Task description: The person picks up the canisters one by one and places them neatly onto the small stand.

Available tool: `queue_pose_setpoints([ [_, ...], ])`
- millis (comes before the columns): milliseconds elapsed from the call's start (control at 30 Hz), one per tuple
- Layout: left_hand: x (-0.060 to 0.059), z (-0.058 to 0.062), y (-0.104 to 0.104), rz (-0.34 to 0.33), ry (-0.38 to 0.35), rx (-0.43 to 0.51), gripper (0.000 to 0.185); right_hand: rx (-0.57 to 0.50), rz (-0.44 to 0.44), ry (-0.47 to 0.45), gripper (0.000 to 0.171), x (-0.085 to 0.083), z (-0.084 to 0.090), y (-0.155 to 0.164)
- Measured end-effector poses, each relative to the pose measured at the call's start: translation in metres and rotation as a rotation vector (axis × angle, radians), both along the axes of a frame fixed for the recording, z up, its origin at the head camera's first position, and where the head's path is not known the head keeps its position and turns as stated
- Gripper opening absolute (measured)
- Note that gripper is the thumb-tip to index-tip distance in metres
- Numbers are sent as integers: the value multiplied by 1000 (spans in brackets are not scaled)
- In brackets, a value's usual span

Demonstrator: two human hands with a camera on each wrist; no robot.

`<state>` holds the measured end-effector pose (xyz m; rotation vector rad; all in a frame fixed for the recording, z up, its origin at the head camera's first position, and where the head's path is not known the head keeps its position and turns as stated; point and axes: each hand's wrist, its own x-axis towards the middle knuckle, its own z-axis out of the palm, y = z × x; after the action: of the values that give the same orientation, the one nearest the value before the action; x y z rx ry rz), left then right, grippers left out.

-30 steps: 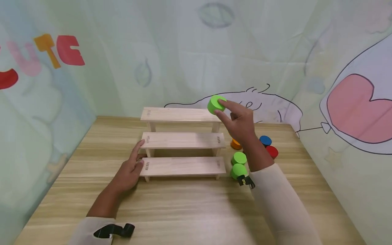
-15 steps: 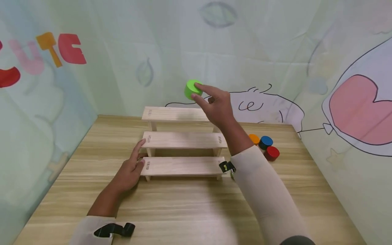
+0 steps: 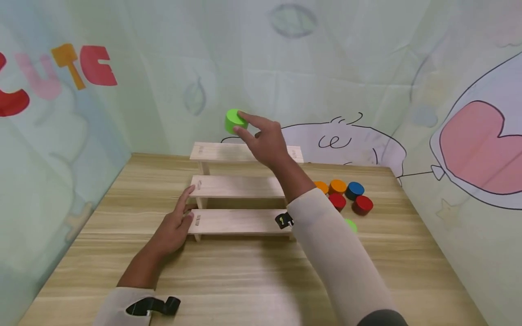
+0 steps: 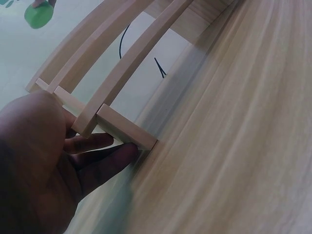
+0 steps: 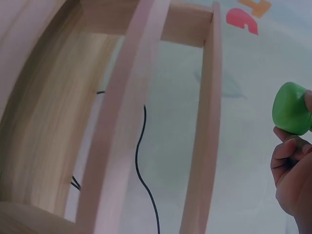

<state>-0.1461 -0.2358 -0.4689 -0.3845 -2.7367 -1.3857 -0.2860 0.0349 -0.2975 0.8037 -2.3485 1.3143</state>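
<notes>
Pinching green cylinder [image 3: 233, 121]: right hand [image 3: 266, 145] | left hand [image 3: 173, 228] flat against stepped shelf [image 3: 240, 186] | coloured cylinders [image 3: 345, 194] right

- Long cream sleeves on both arms, ending just above the wrists.
- Small black clip-like mount at the left sleeve's cuff [image 3: 152, 306].
- Similar black fitting on the right sleeve [image 3: 284, 220].
- Both hands bare.

The left hand [image 4: 44, 161] rests at seven o'clock, fingers [image 4: 92, 143] touching the wooden rack's [image 4: 117, 58] lowest end (green cylinder [image 4: 39, 13] at eleven).
</notes>
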Motion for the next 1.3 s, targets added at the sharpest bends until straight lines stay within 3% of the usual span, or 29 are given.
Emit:
queue_pose_setpoints([
  [300, 0, 0, -1, -8, 26, 12, 73, 125, -26, -28, 48, 8, -11, -32],
  [533, -2, -1, 0, -7, 26, 5, 73, 226, -30, -10, 52, 8, -23, -42],
  [933, -1, -1, -2, -10, 19, 1, 73, 365, -79, -77, 57, 13, -32, -60],
  [1300, -2, -4, -2, -16, 5, 24, 73, 529, -103, 0, 60, 9, -33, -66],
])
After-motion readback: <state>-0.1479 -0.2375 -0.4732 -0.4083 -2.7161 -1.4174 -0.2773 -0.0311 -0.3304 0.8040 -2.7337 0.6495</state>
